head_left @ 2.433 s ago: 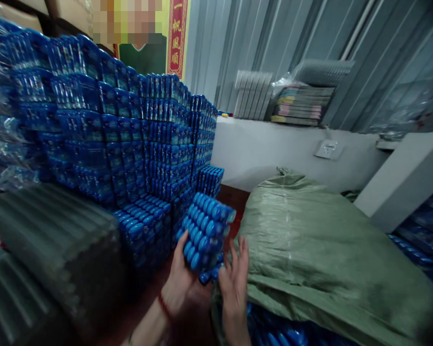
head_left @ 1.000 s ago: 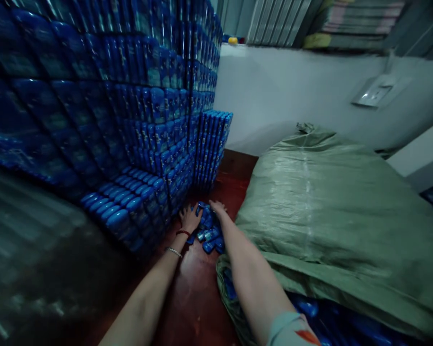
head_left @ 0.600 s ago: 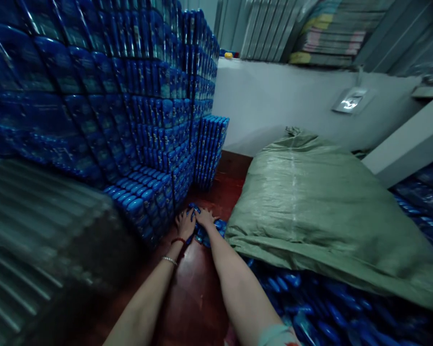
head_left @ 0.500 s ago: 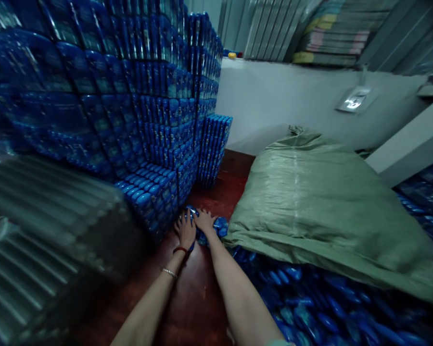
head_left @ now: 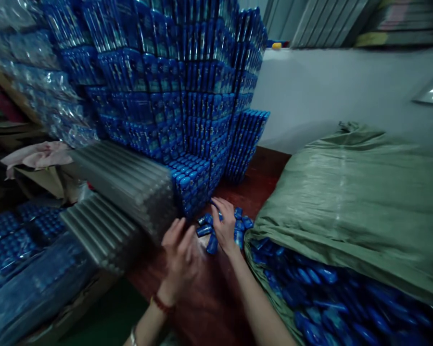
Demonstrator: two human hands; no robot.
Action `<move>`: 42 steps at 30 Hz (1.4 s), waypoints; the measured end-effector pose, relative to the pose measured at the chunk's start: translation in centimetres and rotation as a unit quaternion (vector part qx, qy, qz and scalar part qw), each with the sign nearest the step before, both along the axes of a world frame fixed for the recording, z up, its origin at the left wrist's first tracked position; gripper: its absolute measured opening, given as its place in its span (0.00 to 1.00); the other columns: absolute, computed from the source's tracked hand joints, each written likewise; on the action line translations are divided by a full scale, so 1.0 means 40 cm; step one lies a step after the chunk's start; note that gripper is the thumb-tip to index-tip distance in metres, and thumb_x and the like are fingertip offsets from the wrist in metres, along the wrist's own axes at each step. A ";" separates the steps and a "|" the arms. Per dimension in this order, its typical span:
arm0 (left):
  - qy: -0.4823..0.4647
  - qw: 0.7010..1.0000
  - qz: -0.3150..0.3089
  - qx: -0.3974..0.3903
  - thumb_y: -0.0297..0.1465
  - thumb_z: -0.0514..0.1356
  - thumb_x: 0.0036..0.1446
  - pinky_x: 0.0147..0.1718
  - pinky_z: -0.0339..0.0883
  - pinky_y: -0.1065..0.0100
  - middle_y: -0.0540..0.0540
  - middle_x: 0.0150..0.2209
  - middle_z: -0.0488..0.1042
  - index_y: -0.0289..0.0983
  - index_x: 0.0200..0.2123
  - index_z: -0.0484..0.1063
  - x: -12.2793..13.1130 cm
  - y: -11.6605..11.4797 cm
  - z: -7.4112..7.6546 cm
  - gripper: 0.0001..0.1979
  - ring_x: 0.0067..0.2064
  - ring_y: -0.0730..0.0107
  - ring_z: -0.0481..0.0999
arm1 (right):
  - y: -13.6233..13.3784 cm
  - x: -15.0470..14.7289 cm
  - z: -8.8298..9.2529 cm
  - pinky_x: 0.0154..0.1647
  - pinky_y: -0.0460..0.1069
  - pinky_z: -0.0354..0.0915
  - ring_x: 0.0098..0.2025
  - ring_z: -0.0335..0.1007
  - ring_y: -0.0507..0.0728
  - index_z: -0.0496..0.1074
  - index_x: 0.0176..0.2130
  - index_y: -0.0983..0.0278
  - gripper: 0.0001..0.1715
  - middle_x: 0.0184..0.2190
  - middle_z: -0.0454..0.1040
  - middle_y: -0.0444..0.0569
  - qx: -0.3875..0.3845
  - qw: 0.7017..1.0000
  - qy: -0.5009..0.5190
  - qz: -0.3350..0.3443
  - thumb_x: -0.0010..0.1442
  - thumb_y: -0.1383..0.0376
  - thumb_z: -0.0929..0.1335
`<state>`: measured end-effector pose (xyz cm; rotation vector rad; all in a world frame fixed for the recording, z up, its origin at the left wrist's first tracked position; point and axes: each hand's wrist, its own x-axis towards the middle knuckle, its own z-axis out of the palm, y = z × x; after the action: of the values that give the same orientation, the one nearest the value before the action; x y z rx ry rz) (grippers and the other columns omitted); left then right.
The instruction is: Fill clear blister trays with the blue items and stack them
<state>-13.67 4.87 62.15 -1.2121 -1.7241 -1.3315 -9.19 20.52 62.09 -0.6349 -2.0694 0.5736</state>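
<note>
Several small blue plastic bottle-like pieces (head_left: 204, 230) lie loose on the red-brown floor between the stacks and a big green sack. Over this little heap reaches my right hand (head_left: 224, 223), fingers bent and apart; whether its fingertips touch a piece is hidden. My left hand (head_left: 180, 250), slightly blurred, is raised nearer to me, left of the heap, with fingers apart and nothing visible in it. The green woven sack (head_left: 321, 192) lies at the right, its mouth spread toward me. Many more blue pieces (head_left: 324, 298) fill that mouth.
Tall stacks of blue pieces (head_left: 209, 72) in tight rows rise behind and to the left. Grey ribbed blocks (head_left: 130, 178) stand at the left, beside a plastic-covered box (head_left: 39, 288) of blue pieces. A white low wall (head_left: 328, 91) runs along the back.
My view has turned left. My left hand has drawn back from the heap toward me, while my right hand stays over it. More loose blue pieces show on the floor.
</note>
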 end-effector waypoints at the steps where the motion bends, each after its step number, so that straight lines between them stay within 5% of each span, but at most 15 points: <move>1: 0.014 0.999 0.027 0.040 0.22 0.58 0.54 0.56 0.59 0.54 0.42 0.58 0.59 0.45 0.59 0.56 -0.021 -0.045 0.035 0.31 0.60 0.59 0.60 | -0.035 -0.015 0.047 0.57 0.55 0.57 0.54 0.61 0.55 0.70 0.49 0.61 0.17 0.48 0.71 0.51 0.037 0.996 0.061 0.054 0.65 0.63 0.59; 4: -0.030 0.990 0.098 0.094 0.22 0.59 0.53 0.55 0.60 0.54 0.41 0.54 0.64 0.39 0.56 0.61 -0.071 -0.140 0.097 0.27 0.56 0.60 0.65 | -0.139 -0.055 0.177 0.57 0.52 0.59 0.54 0.62 0.52 0.70 0.49 0.61 0.16 0.49 0.71 0.49 0.118 0.973 0.105 0.167 0.64 0.66 0.60; 7: -0.104 0.984 0.103 0.098 0.25 0.57 0.56 0.51 0.64 0.57 0.40 0.48 0.69 0.34 0.52 0.66 -0.060 -0.175 0.085 0.19 0.50 0.61 0.70 | -0.215 -0.039 0.230 0.60 0.51 0.56 0.59 0.56 0.52 0.69 0.51 0.61 0.17 0.54 0.67 0.48 0.207 0.959 0.042 0.191 0.64 0.66 0.59; 11: -0.169 0.984 -0.059 -0.012 0.24 0.55 0.57 0.46 0.68 0.61 0.43 0.42 0.73 0.36 0.48 0.70 0.044 -0.187 -0.006 0.15 0.43 0.66 0.74 | -0.257 0.136 0.138 0.64 0.55 0.49 0.64 0.47 0.55 0.61 0.58 0.57 0.23 0.61 0.59 0.46 0.242 0.963 -0.063 0.096 0.63 0.65 0.59; 15: -0.122 0.920 -0.308 -0.209 0.25 0.52 0.59 0.42 0.70 0.68 0.45 0.41 0.74 0.40 0.48 0.69 0.151 -0.212 -0.112 0.16 0.42 0.68 0.75 | -0.267 0.471 -0.011 0.61 0.62 0.52 0.65 0.46 0.60 0.50 0.63 0.56 0.32 0.62 0.55 0.50 0.185 0.965 -0.081 -0.169 0.62 0.67 0.60; 17: -0.073 0.883 -0.382 -0.264 0.26 0.51 0.59 0.39 0.71 0.71 0.45 0.42 0.75 0.41 0.49 0.69 0.185 -0.220 -0.153 0.16 0.43 0.68 0.76 | -0.269 0.659 -0.057 0.60 0.64 0.53 0.65 0.46 0.62 0.46 0.64 0.58 0.33 0.63 0.52 0.55 0.173 0.914 -0.119 -0.347 0.63 0.66 0.60; 20: -0.028 0.854 -0.428 -0.294 0.27 0.51 0.59 0.37 0.72 0.72 0.45 0.43 0.76 0.42 0.49 0.70 0.221 -0.207 -0.182 0.17 0.42 0.68 0.77 | -0.280 0.902 -0.086 0.60 0.70 0.46 0.66 0.38 0.68 0.42 0.65 0.67 0.35 0.64 0.48 0.64 0.156 0.765 -0.234 -0.579 0.64 0.61 0.59; 23: 0.007 0.844 -0.446 -0.297 0.26 0.50 0.58 0.38 0.72 0.71 0.45 0.43 0.76 0.42 0.48 0.70 0.252 -0.167 -0.175 0.17 0.42 0.68 0.77 | -0.299 1.050 -0.103 0.60 0.71 0.41 0.67 0.33 0.68 0.41 0.65 0.71 0.36 0.64 0.47 0.65 0.134 0.685 -0.314 -0.644 0.65 0.59 0.57; 30: 0.015 0.818 -0.495 -0.293 0.23 0.48 0.59 0.46 0.69 0.68 0.44 0.47 0.74 0.40 0.50 0.68 0.335 -0.079 -0.129 0.18 0.48 0.68 0.73 | -0.319 1.089 -0.154 0.60 0.73 0.37 0.67 0.35 0.69 0.47 0.64 0.71 0.33 0.63 0.50 0.64 0.094 0.661 -0.352 -0.656 0.65 0.58 0.55; 36: 0.030 0.808 -0.520 -0.275 0.22 0.48 0.58 0.41 0.71 0.72 0.44 0.43 0.76 0.40 0.47 0.71 0.375 -0.079 -0.121 0.18 0.44 0.70 0.76 | -0.327 1.085 -0.181 0.58 0.75 0.37 0.66 0.37 0.69 0.55 0.62 0.69 0.30 0.62 0.54 0.63 0.053 0.681 -0.302 -0.665 0.64 0.58 0.54; 42: -0.001 0.803 -0.521 -0.289 0.24 0.50 0.58 0.41 0.71 0.75 0.44 0.42 0.76 0.41 0.46 0.72 0.357 -0.091 -0.129 0.16 0.43 0.70 0.76 | -0.357 1.097 -0.219 0.55 0.70 0.46 0.59 0.55 0.68 0.71 0.46 0.60 0.19 0.51 0.69 0.57 0.044 0.697 -0.293 -0.653 0.63 0.58 0.58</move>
<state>0.61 1.22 56.98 -2.7804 -1.4986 -1.3257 34.70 6.24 53.31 -2.1250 -1.5235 -0.6513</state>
